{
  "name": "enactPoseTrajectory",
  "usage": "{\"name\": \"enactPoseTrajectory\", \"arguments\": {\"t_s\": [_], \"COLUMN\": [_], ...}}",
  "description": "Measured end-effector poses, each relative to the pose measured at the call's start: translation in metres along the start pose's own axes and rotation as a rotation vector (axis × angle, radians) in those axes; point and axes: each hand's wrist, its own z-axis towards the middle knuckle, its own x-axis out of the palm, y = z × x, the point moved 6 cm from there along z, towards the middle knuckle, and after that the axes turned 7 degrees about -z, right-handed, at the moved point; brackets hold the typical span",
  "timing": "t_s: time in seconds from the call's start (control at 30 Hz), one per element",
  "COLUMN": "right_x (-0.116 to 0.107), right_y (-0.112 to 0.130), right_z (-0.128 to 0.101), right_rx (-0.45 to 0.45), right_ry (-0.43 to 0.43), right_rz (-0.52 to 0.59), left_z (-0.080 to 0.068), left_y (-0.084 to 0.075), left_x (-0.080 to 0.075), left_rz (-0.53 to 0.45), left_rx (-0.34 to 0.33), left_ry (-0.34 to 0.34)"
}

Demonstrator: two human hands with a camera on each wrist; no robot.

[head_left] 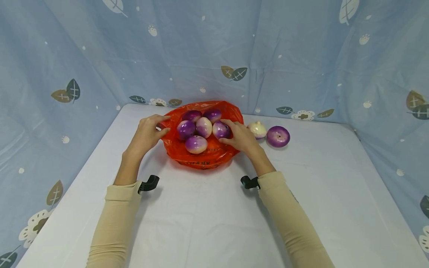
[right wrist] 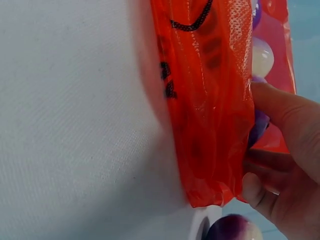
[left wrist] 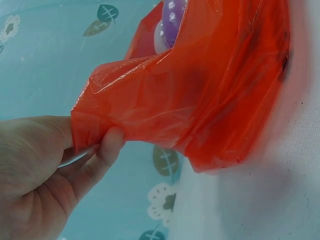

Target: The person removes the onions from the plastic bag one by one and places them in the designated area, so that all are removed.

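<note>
Left hand [head_left: 145, 133] pinches thin red plastic bag [head_left: 214, 152]; right hand [head_left: 242, 137] grips glossy purple round onion [head_left: 220, 130] inside. If the pinch slips, bag may sag, spilling it.

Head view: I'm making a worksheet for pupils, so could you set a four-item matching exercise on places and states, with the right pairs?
Column one
1. Left hand
2. Right hand
3. Red bag
4. Rightmost onion

Column two
A. Has several onions inside it
B. On the white table, outside the bag
C. At an onion in the bag
D. At the bag's left edge

Right pairs: 1-D, 2-C, 3-A, 4-B
</note>
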Motion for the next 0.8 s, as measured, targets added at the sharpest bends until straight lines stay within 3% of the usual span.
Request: {"name": "enactPoseTrajectory", "arguments": {"t_s": [0.33,0.8], "right_x": [0.0,-0.014], "right_y": [0.0,-0.007], "right_z": [-0.001,-0.018], "right_rx": [0.01,0.003], "right_ry": [-0.008,-0.13], "right_rz": [0.008,0.093], "left_z": [0.001,0.002], "left_y": [-0.001,0.003], "left_x": [0.0,0.0], "left_rz": [0.002,-0.002], "left_rx": [0.0,0.031], "left_ry": [-0.005,-0.012]}}
